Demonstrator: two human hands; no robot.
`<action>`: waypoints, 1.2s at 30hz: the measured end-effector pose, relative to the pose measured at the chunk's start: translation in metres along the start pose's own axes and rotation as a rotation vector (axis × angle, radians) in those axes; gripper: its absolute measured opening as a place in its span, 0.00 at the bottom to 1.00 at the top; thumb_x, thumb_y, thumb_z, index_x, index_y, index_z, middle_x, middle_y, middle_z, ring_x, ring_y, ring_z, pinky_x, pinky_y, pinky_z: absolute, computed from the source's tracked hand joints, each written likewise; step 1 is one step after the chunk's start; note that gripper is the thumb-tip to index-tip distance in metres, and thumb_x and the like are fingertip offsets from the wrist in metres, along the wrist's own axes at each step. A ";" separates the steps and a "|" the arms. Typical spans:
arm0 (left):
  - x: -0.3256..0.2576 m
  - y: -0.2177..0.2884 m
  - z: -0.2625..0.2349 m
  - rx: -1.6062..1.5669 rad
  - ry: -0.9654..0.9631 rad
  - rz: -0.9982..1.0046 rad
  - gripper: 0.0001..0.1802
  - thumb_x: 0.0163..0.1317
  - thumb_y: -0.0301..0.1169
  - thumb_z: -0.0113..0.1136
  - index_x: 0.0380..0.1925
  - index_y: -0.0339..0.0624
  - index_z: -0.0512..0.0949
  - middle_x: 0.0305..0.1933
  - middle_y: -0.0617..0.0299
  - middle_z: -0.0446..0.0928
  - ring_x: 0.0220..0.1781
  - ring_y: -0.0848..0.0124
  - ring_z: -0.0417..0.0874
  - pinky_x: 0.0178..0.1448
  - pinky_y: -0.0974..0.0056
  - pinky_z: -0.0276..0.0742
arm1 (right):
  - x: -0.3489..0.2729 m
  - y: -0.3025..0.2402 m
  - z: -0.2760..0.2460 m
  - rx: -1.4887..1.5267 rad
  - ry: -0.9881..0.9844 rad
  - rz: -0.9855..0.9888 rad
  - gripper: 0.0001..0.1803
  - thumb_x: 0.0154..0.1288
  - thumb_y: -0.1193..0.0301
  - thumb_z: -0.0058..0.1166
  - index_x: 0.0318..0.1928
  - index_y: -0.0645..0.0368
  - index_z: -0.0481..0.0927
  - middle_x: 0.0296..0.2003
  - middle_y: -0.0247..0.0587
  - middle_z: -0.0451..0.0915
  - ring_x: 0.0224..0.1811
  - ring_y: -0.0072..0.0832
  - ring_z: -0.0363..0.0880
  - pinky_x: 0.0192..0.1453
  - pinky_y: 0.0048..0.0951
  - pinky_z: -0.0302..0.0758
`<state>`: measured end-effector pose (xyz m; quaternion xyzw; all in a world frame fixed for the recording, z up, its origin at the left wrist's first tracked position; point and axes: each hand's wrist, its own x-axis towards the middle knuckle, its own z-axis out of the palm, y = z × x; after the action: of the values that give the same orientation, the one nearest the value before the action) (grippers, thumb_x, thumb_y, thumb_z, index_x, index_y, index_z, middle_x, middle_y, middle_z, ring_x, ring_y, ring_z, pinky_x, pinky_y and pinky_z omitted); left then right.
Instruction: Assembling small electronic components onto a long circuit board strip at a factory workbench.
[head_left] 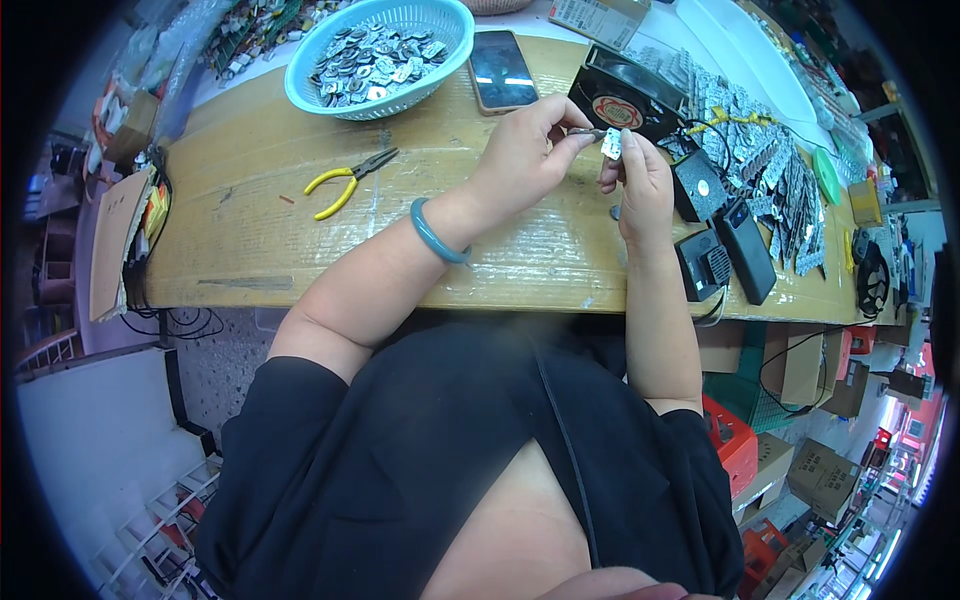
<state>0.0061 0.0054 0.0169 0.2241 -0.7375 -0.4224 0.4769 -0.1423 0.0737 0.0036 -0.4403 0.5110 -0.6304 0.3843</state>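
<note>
Where the body meets the table: a black garment [420,470] fills the foreground, and two bare forearms reach over the near edge of the cardboard-topped table [240,245]; a blue-green bracelet [433,238] rings the left wrist.
Black devices [745,250]: set just right of the right forearm.
Yellow-handled pliers [354,172]: lying untouched, handles spread, to the left of both hands.
Right hand [647,185]: raised, thumb and fingers pinched on a small metal plate [612,146], its pale face uncovered.
Left hand [522,150]: palm inward, thumb and forefinger closed on a slim dark piece [588,132] at the plate's left side; whether the two are one part or separate, I cannot tell.
Step in hand: judging by the facing pinches, close fingertip work on one plate, held up off the table between the hands.
Next move: would seem to call for a firm right pinch and small, controlled pressure from the left; a slack grip could let the plate twist or drop.
Black box [640,85]: just beyond the fingertips, a red emblem on its front.
Metal strips [790,185]: heaped to the right.
Phone [503,70]: flat, beyond the left hand.
Blue basket [395,109]: beside the phone, holding many small metal pieces [375,65].
</note>
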 end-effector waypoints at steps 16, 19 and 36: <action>0.004 -0.009 -0.004 -0.077 -0.016 -0.059 0.08 0.60 0.23 0.55 0.39 0.37 0.78 0.32 0.59 0.77 0.32 0.73 0.77 0.37 0.69 0.73 | 0.012 0.011 -0.016 0.031 0.225 0.094 0.15 0.71 0.62 0.45 0.31 0.59 0.74 0.23 0.31 0.72 0.22 0.18 0.70 0.27 0.19 0.67; 0.005 -0.015 -0.008 -0.001 -0.057 0.031 0.09 0.59 0.22 0.54 0.39 0.38 0.80 0.30 0.58 0.77 0.32 0.70 0.77 0.37 0.66 0.72 | 0.012 0.011 -0.017 0.014 0.245 0.107 0.15 0.71 0.62 0.45 0.30 0.59 0.74 0.23 0.32 0.72 0.22 0.19 0.70 0.28 0.20 0.68; 0.037 0.003 -0.086 0.427 0.393 0.088 0.12 0.54 0.36 0.65 0.34 0.42 0.82 0.32 0.56 0.78 0.34 0.64 0.80 0.37 0.61 0.74 | 0.004 0.005 -0.017 0.079 0.244 -0.181 0.13 0.73 0.65 0.41 0.36 0.60 0.74 0.24 0.31 0.72 0.24 0.17 0.69 0.28 0.20 0.67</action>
<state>0.0666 -0.0556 0.0545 0.3645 -0.7122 -0.1851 0.5706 -0.1593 0.0742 -0.0022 -0.3893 0.4866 -0.7309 0.2781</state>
